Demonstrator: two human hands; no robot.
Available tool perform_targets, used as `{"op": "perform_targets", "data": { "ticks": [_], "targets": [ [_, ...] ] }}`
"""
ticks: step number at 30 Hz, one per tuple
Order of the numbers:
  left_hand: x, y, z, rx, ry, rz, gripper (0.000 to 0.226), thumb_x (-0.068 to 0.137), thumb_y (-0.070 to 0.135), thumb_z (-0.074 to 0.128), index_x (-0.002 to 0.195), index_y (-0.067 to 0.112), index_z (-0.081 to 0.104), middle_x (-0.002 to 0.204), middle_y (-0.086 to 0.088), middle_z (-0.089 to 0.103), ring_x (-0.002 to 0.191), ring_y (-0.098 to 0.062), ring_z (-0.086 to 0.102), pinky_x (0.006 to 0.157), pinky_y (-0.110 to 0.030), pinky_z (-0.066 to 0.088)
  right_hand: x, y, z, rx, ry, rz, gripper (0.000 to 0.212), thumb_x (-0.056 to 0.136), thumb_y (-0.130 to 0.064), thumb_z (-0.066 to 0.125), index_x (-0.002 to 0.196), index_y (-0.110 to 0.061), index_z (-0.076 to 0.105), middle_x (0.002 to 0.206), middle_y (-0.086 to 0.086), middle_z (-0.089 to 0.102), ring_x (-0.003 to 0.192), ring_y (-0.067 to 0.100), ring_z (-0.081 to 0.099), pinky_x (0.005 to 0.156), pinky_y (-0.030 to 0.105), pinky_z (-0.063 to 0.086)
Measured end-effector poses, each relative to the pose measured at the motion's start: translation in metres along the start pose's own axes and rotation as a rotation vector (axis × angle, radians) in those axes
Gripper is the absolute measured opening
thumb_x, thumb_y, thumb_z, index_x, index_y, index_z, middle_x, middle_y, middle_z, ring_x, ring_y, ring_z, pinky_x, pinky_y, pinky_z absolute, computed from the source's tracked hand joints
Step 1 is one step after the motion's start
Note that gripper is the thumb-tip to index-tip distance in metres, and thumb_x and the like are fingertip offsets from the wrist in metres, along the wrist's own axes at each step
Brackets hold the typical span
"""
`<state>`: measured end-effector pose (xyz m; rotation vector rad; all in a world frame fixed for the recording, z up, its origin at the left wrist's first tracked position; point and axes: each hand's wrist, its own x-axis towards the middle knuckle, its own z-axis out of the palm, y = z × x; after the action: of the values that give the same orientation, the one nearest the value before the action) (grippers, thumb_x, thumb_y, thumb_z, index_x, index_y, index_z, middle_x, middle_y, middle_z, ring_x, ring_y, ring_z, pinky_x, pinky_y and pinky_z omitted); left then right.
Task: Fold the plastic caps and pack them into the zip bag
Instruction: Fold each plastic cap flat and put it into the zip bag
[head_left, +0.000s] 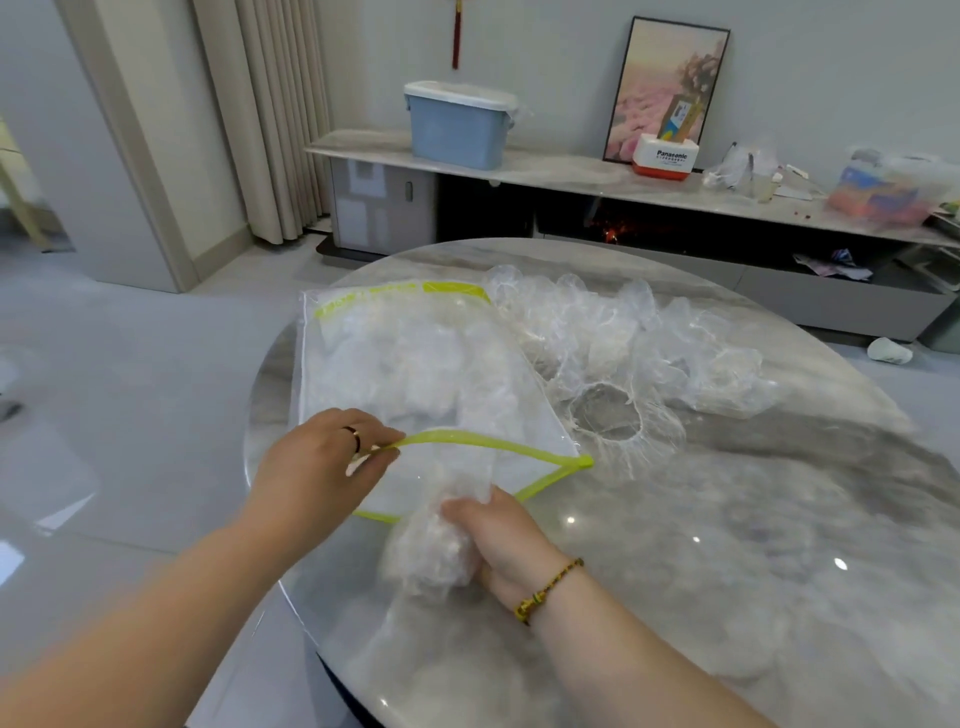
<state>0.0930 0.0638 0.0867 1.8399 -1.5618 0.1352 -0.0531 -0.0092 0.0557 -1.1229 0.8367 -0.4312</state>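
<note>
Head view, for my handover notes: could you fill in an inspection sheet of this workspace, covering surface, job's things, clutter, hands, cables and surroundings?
Surface: round marble table, glossy, with light reflections.
Job's things: zip bag lies flat, mouth open, caps already inside; loose plastic caps piled beyond and right of it; cap bundle at the bag's mouth.
Clutter: white cup-like item on the floor past the table.
Hands: left hand pinches the bag's upper green zip edge; right hand grips the cap bundle.
Cables: nothing seen.
Surroundings: sideboard carrying a blue lidded bin, a Panasonic box and a framed picture.
</note>
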Motion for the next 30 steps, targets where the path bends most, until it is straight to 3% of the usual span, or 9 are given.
{"op": "perform_targets", "data": {
  "ticks": [3,6,10,14,17,22,25,27,30],
  "targets": [
    [0.002,0.000,-0.008,-0.137,0.061,-0.174,0.024,0.077,0.042,0.065,0.090,0.023,0.072,0.091,0.015,0.059,0.093,-0.004,0.052,0.071,-0.013,0.038,0.030,-0.013,0.027,-0.029,0.051,-0.003,0.025,0.089,0.004,0.047,0.078,-0.016,0.058,0.078,0.007,0.064,0.056,0.005,0.057,0.049,0.015,0.043],
    [0.009,-0.023,-0.012,-0.211,0.183,-0.655,0.035,0.090,0.026,0.057,0.120,0.009,0.057,0.119,-0.006,0.052,0.112,-0.025,0.049,0.091,-0.030,0.035,0.065,-0.024,0.040,-0.036,0.139,-0.006,0.019,0.094,-0.009,0.046,0.112,-0.007,0.054,0.117,0.022,0.056,0.082,0.015,0.052,0.060,0.019,0.042],
    [0.012,-0.047,-0.012,-0.533,-0.002,-1.115,0.035,0.095,0.039,0.043,0.089,0.007,0.055,0.090,-0.011,0.057,0.072,-0.028,0.054,0.067,-0.032,0.044,0.098,-0.031,0.057,0.055,0.228,-0.019,0.039,0.075,-0.027,0.053,0.106,-0.004,0.055,0.091,0.014,0.069,0.071,0.023,0.065,0.062,0.030,0.048],
    [0.013,-0.046,0.001,-0.501,-0.144,-1.056,0.042,0.094,0.030,0.048,0.060,0.009,0.037,0.053,-0.006,0.039,0.046,-0.020,0.036,0.044,-0.024,0.033,0.118,-0.042,0.064,0.202,0.222,-0.093,0.025,0.081,-0.007,0.050,0.100,0.009,0.055,0.044,-0.003,0.059,0.037,0.006,0.054,0.037,0.014,0.040],
    [0.014,-0.049,0.004,-0.428,-0.161,-0.979,0.040,0.093,0.022,0.051,0.058,0.008,0.038,0.051,-0.005,0.039,0.048,-0.021,0.035,0.049,-0.028,0.028,0.135,-0.054,0.075,0.078,0.297,-0.108,0.020,0.073,-0.018,0.069,0.064,-0.011,0.053,0.056,0.001,0.052,0.050,0.014,0.048,0.048,0.020,0.039],
    [0.015,-0.055,0.007,-0.386,-0.144,-0.925,0.035,0.092,0.021,0.054,0.062,0.005,0.044,0.053,-0.005,0.043,0.050,-0.020,0.037,0.050,-0.029,0.028,0.161,-0.067,0.073,-0.353,0.341,-0.127,0.043,0.077,-0.025,0.071,0.051,-0.015,0.039,0.056,-0.001,0.039,0.059,0.016,0.037,0.059,0.028,0.033],
    [0.017,-0.056,0.008,-0.347,-0.148,-0.906,0.034,0.091,0.022,0.054,0.065,0.003,0.047,0.055,-0.005,0.044,0.052,-0.020,0.038,0.050,-0.029,0.028,0.166,-0.073,0.068,-0.436,0.352,-0.114,0.021,0.079,-0.029,0.070,0.084,-0.013,0.057,0.090,0.005,0.058,0.083,0.020,0.054,0.078,0.028,0.043],
    [0.018,-0.058,0.010,-0.351,-0.135,-0.907,0.034,0.091,0.021,0.055,0.063,0.003,0.047,0.054,-0.005,0.044,0.051,-0.020,0.038,0.050,-0.028,0.029,0.166,-0.073,0.063,-0.275,0.356,-0.087,0.049,0.081,-0.023,0.069,0.122,-0.006,0.048,0.118,0.009,0.054,0.100,0.023,0.057,0.085,0.022,0.045],
    [0.019,-0.058,0.014,-0.360,-0.106,-0.920,0.035,0.091,0.021,0.055,0.061,0.004,0.047,0.054,-0.004,0.047,0.052,-0.019,0.040,0.051,-0.028,0.029,0.161,-0.076,0.058,-0.063,0.366,-0.089,0.053,0.084,-0.012,0.065,0.128,0.001,0.037,0.104,0.011,0.054,0.068,0.016,0.050,0.049,0.010,0.041]
  ]
}}
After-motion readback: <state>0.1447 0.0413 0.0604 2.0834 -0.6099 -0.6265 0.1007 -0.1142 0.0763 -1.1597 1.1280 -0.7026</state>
